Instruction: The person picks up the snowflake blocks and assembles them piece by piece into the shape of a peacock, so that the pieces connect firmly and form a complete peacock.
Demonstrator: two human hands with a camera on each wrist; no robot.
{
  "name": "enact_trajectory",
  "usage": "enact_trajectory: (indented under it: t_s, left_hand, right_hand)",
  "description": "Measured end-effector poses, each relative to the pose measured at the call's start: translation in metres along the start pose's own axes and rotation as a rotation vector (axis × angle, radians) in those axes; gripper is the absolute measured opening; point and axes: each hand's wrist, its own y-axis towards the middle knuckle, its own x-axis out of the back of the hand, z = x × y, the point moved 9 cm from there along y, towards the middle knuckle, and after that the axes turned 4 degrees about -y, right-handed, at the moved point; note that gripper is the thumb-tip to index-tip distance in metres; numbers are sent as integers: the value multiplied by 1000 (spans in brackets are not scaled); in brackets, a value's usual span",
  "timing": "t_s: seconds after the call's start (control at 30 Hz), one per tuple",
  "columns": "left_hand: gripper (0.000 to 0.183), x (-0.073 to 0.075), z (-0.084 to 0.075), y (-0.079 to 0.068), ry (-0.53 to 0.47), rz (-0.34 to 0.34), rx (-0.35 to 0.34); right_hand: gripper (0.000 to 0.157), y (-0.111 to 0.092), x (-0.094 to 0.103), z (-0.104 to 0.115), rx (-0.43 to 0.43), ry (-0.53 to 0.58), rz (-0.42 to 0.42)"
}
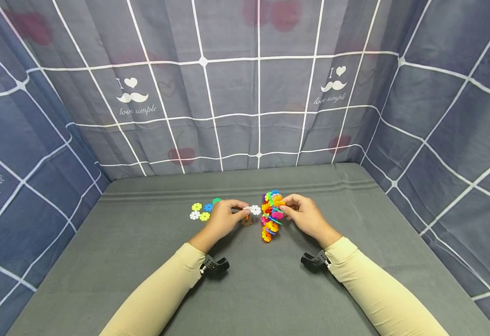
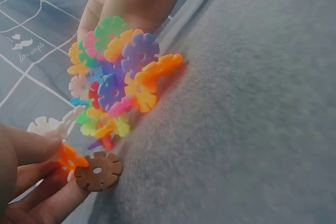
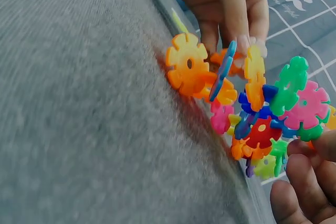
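My left hand (image 1: 223, 217) pinches a small joined piece of notched plastic flower discs between thumb and fingers. It includes a white disc (image 1: 255, 210), an orange disc (image 2: 67, 156) and a brown disc (image 2: 108, 174). Just to the right stands a larger many-coloured cluster of interlocked flower discs (image 1: 271, 215), which my right hand (image 1: 307, 217) grips at its right side. In the right wrist view, the fingertips (image 3: 302, 169) meet the cluster by a pink disc (image 3: 310, 106) and a green disc. A narrow gap separates the small piece from the cluster in the head view.
Left of my left hand, several loose discs lie on the grey cloth-covered table (image 1: 136, 261): yellow (image 1: 196, 206), white (image 1: 194, 215), blue (image 1: 208, 207) and green (image 1: 216, 200) among them. Checked curtains (image 1: 236, 93) enclose the back and sides. A black wrist mount (image 1: 216, 265) sits under each forearm.
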Motion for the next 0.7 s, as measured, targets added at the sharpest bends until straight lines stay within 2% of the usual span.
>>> enact_trajectory:
  t_s: [0.13, 0.3, 0.53, 0.7]
  left_hand:
    - [12, 0, 0, 3, 23, -8, -1]
    - [12, -2, 3, 4, 11, -3, 18]
    - [11, -3, 9, 5, -9, -3, 51]
    - [12, 0, 14, 4, -46, -1, 81]
  right_hand:
    - [9, 2, -2, 17, 9, 20, 11]
    - [9, 7, -5, 23, 28, 32, 23]
    - [14, 23, -19, -15, 26, 80, 76]
    - [16, 23, -28, -22, -30, 202, 90]
